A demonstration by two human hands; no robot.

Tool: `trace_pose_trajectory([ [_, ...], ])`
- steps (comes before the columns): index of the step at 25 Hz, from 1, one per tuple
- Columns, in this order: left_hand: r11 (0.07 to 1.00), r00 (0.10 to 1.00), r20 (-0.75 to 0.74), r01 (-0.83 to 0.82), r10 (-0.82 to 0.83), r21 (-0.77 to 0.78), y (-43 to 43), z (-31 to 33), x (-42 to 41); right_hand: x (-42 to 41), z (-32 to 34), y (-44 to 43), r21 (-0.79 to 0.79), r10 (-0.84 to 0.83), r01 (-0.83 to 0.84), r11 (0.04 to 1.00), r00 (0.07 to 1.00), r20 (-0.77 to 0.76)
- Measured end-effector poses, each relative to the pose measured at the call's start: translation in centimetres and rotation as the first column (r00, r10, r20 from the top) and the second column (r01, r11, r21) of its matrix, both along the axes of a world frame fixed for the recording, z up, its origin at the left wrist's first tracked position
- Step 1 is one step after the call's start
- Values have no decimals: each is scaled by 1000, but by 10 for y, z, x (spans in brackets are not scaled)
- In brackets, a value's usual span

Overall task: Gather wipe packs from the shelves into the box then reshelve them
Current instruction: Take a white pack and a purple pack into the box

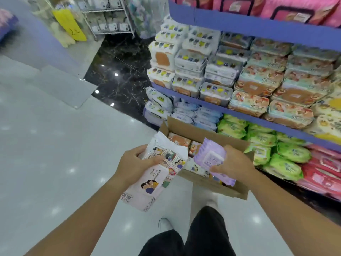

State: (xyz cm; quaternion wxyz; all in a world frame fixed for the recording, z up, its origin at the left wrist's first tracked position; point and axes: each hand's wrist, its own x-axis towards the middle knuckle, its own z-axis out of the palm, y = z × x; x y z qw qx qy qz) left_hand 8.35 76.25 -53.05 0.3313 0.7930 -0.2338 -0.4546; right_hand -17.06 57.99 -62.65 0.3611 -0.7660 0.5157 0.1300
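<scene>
The left hand (136, 162) grips a large white-and-pink wipe pack (156, 179) printed with cartoon panels. Its thumb lies across the front and its fingers are hidden behind the pack, which is held tilted above the floor (55, 145), just left of the cardboard box (227, 189). The right hand (235, 161) holds a smaller purple wipe pack (212, 157) with a white flip lid, thumb on the front near the lower end and fingers out of sight behind it. This pack hangs over the open box and covers part of the inside. The box sits on the floor against the shelving unit (258, 28). In it an orange-lidded pack (179, 139) and the edges of a few others show, but the two held packs and the hands hide the rest, so their number cannot be told. On the middle shelf stand stacks of white packs with coloured shapes (193, 58) and orange-patterned packs (258, 85). Below them lie pale blue packs (201, 115), green packs (287, 154) and pink packs (323, 174), the last cut off by the right edge. The print on every pack is too blurred to read. Black trousers (203, 235) and a white shoe (165, 224) show at the bottom. At upper left a wire rack (107, 15) and a yellow sign (70, 24) are smeared and hard to make out.
</scene>
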Motion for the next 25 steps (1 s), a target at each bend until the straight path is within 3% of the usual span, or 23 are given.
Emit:
trace_pose_trajectory([
  [7, 945, 953, -8, 302, -303, 129, -97, -89, 84, 46, -114, -32, 140, -179, 176, 974, 984, 8],
  [14, 847, 868, -107, 497, -486, 187, -198, -209, 156, 151, -261, -85, 172, -69, 74, 982, 997, -39],
  [17, 801, 833, -107, 551, -542, 232, -233, -252, 184, 199, -322, -105, 170, 59, -60, 984, 998, 7],
  [20, 729, 782, -109, 615, -614, 300, -254, -280, 210, 238, -365, -110, 222, 51, -63, 973, 997, 61],
  [23, 686, 761, -107, 629, -640, 366, -264, -290, 230, 244, -381, -79, -57, 8, -11, 998, 999, -53],
  [25, 680, 765, -126, 624, -631, 386, -269, -287, 237, 234, -377, -55, -158, -220, 211, 965, 974, -42],
])
